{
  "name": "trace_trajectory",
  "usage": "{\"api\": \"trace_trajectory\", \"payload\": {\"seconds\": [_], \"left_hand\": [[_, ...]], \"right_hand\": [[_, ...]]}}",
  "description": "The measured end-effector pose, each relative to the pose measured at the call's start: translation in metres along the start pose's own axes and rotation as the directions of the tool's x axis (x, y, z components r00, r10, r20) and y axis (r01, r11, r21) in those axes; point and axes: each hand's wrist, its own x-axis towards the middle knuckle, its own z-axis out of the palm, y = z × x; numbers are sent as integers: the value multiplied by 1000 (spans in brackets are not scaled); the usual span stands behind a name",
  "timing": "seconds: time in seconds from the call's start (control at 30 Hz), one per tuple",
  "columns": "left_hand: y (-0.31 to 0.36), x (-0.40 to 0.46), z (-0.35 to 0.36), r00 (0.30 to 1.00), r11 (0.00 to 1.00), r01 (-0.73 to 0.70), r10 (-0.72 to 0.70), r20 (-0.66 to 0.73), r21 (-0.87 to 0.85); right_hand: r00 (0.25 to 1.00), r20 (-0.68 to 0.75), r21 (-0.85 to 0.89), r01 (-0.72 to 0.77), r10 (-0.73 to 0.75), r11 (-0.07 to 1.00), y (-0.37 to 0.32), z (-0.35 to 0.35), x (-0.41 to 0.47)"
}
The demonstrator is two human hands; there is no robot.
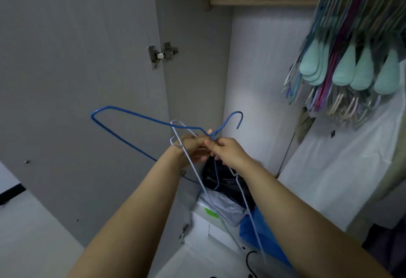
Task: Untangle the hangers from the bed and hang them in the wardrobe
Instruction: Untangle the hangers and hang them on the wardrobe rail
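Hands together at centre frame: left hand curled around the pale wire hanger, right hand pinching the neck of the blue wire hanger, hook toward 1 o'clock. Untangling step apparently in hand; next, probably working blue free of pale, then lifting its hook to the wooden rail at 12 o'clock. Fingertips and crossing wires hard to make out; hung hangers at 2 o'clock blurred.
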Motion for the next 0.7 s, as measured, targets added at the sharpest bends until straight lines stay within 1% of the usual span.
{"api": "trace_trajectory", "payload": {"seconds": [0.03, 0.07, 0.17, 0.23, 0.27, 0.3, 0.33, 0.37, 0.4, 0.43, 0.47, 0.5, 0.53, 0.57, 0.6, 0.63, 0.67, 0.7], "left_hand": [[-4, 0, -5, 1000, 1000, -18, 18, -4, 22], [-9, 0, -10, 1000, 1000, -16, 16, -10, -17], [-21, -4, -23, 997, 981, -12, 26, 67, -195], [-26, -13, -26, 991, 972, -16, 46, 124, -236], [-25, -19, -26, 992, 981, -43, 65, 109, -191], [-24, -26, -26, 992, 990, -117, 120, 31, -79], [-24, -29, -28, 965, 971, -215, 228, -129, 103], [-23, -30, -32, 853, 888, -308, 416, -313, 341], [-22, -28, -38, 659, 739, -348, 630, -410, 576], [-17, -28, -43, 475, 537, -338, 806, -353, 773], [-14, -24, -49, 384, 321, -290, 902, -197, 902], [-10, -18, -55, 417, 124, -218, 909, -22, 968], [-6, -12, -59, 538, -22, -125, 838, 86, 992], [-3, -8, -61, 692, -130, -15, 715, 104, 991], [-1, -4, -62, 821, -200, 62, 568, 64, 978], [-1, -2, -63, 909, -195, 79, 416, 9, 977], [-2, -2, -64, 960, -101, 33, 280, -3, 994], [-5, -2, -66, 985, 81, -48, 168, 34, 996]], "right_hand": [[1000, -16, -6, -2, 2, 1000, 1, 3, 1], [999, -43, -34, 2, -4, 999, 1, 4, 1], [987, -156, -284, -80, 36, 955, 4, 1, 1], [969, -240, -420, -161, 61, 893, 6, -5, 2], [962, -265, -462, -187, 66, 867, 6, -8, 4], [960, -272, -503, -199, 64, 841, 6, -10, 5], [962, -269, -547, -199, 54, 813, 4, -13, 6], [965, -258, -584, -193, 45, 789, 1, -15, 6], [970, -239, -621, -178, 32, 764, 0, -17, 7], [978, -209, -651, -147, 10, 744, -1, -18, 6], [985, -168, -687, -91, -36, 721, -2, -18, 5], [988, -123, -715, -26, -89, 698, -2, -18, 2], [985, -79, -737, 44, -150, 675, 1, -17, 0], [979, -46, -742, 99, -197, 663, 4, -16, -2], [973, -29, -733, 136, -230, 666, 9, -17, -1], [970, -24, -709, 154, -242, 688, 13, -20, 0], [969, -25, -671, 167, -247, 722, 17, -25, 3], [967, -27, -628, 180, -252, 757, 19, -30, 5]]}}
